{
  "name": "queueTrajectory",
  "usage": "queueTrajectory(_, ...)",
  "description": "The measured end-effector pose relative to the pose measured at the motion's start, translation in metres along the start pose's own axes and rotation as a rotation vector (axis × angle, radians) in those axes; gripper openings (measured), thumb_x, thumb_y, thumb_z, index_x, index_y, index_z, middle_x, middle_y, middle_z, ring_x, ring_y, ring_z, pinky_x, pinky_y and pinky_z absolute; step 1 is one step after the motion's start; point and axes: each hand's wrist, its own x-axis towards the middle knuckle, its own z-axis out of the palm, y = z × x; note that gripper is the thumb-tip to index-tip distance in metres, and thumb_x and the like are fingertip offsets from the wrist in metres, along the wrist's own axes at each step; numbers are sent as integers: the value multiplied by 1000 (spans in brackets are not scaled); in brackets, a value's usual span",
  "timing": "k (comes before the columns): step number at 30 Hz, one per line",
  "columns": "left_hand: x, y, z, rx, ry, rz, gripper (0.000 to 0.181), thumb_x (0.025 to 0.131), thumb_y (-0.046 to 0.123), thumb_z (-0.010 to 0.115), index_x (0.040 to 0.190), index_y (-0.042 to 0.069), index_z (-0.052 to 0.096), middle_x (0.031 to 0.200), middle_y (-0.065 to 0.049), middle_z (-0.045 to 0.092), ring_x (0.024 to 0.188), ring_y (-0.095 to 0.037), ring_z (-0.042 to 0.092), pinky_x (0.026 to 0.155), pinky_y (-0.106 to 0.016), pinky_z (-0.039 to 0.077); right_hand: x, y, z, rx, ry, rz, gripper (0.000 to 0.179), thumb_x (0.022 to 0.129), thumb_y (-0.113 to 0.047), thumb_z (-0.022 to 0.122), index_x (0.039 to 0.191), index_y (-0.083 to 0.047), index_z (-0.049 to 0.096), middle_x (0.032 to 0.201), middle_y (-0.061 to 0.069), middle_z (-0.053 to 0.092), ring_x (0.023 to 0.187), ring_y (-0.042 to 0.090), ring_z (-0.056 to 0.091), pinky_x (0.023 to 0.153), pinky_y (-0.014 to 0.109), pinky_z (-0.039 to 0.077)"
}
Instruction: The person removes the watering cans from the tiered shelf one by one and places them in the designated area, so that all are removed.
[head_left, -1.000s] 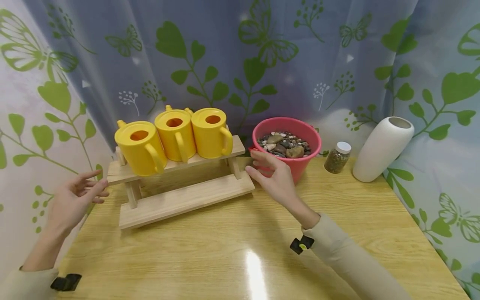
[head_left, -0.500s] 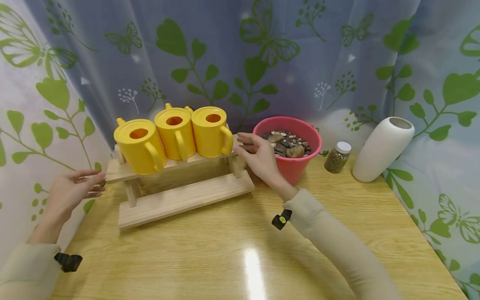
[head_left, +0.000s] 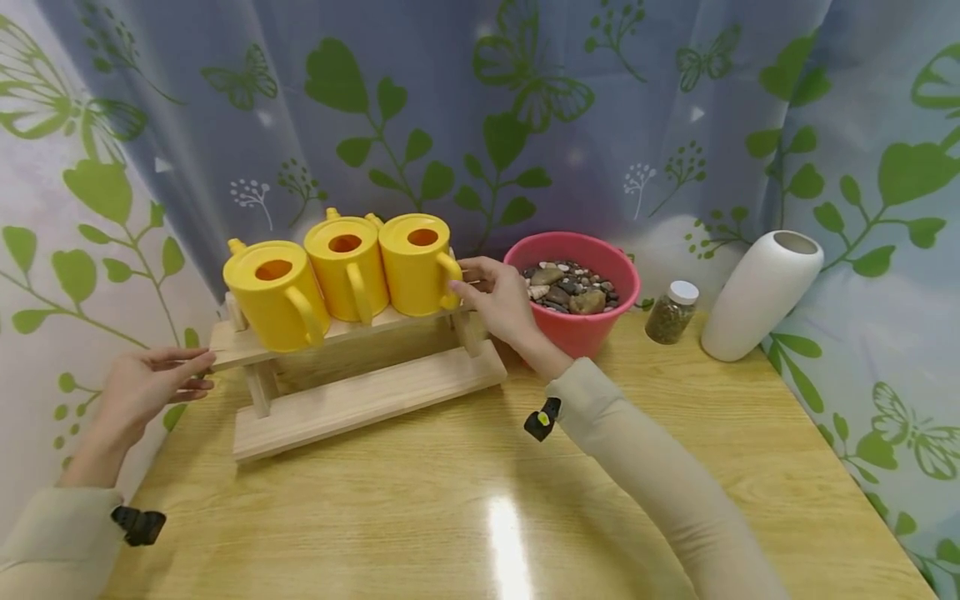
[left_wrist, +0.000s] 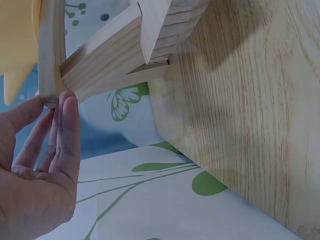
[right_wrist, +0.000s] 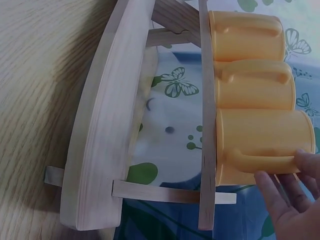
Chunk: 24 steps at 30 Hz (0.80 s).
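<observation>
Three yellow watering cans (head_left: 348, 267) stand in a row on the upper board of a two-tier wooden plant stand (head_left: 367, 408), their handles facing me. My left hand (head_left: 146, 383) pinches the left end of that upper board; the left wrist view shows the thumb on one side of the board end (left_wrist: 52, 65) and fingers on the other. At the rightmost watering can (right_wrist: 265, 140), my right hand (head_left: 498, 300) has its fingertips (right_wrist: 302, 161) at the handle. Its fingers are spread and fairly straight there, not wrapped round the handle.
Just right of the stand is a pink bucket (head_left: 577, 333) holding pebbles and stones. A small white-lidded jar (head_left: 671, 315) and a tall white vase (head_left: 761, 296) stand farther right on the wooden table (head_left: 420, 517). Patterned curtains hang behind and at both sides.
My right hand has moved left from beside the bucket to the rightmost watering can's handle. My left hand has closed in on the stand's end and now pinches it. The cans stay put.
</observation>
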Motion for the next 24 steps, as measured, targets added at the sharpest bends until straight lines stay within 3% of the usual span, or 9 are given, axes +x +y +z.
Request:
queueTrajectory(3, 0, 1, 0, -9, -10, 0, 3, 104, 33, 69, 106, 34, 71, 88, 26, 75, 77, -3, 77, 73, -24, 70, 1, 1, -1, 16, -5, -11, 29, 98, -12, 76, 125, 0, 73, 112, 21, 78, 95, 32, 75, 77, 31, 70)
queueTrajectory(8, 0, 3, 2, -1, -12, -5, 19, 105, 31, 67, 121, 20, 68, 89, 27, 74, 78, -2, 77, 73, -23, 70, -5, 0, -8, 59, -12, -15, 29, 99, -11, 75, 124, 3, 72, 110, 23, 76, 93, 30, 75, 75, 20, 68)
queueTrajectory(10, -1, 4, 2, 0, -12, -1, 22, 106, 30, 67, 124, 18, 67, 89, 28, 74, 77, -1, 77, 73, -23, 70, -9, -1, -13, 70, -7, -18, 28, 99, -10, 75, 124, 3, 72, 110, 23, 76, 93, 27, 74, 78, 25, 70)
queueTrajectory(14, -1, 3, 2, -24, -15, 9, 9, 105, 29, 68, 114, 27, 70, 89, 26, 75, 77, -2, 77, 73, -24, 70, -21, -7, -27, 106, -1, -11, 28, 99, -9, 75, 125, 3, 72, 111, 23, 74, 95, 17, 74, 83, 36, 72)
queueTrajectory(19, -1, 1, 1, -40, -15, 13, 5, 104, 29, 69, 105, 35, 70, 89, 25, 75, 76, -3, 77, 72, -25, 71, -38, -17, -53, 170, -7, 2, 31, 99, -5, 73, 128, 5, 68, 112, 21, 71, 94, 8, 73, 81, 31, 71)
queueTrajectory(24, -2, 1, 0, -44, -12, 17, 8, 104, 28, 69, 102, 36, 70, 87, 24, 76, 75, -3, 77, 72, -25, 71, -57, -26, -85, 197, 20, -38, 31, 99, 0, 72, 128, 9, 67, 104, 4, 73, 91, 6, 75, 79, 29, 71)
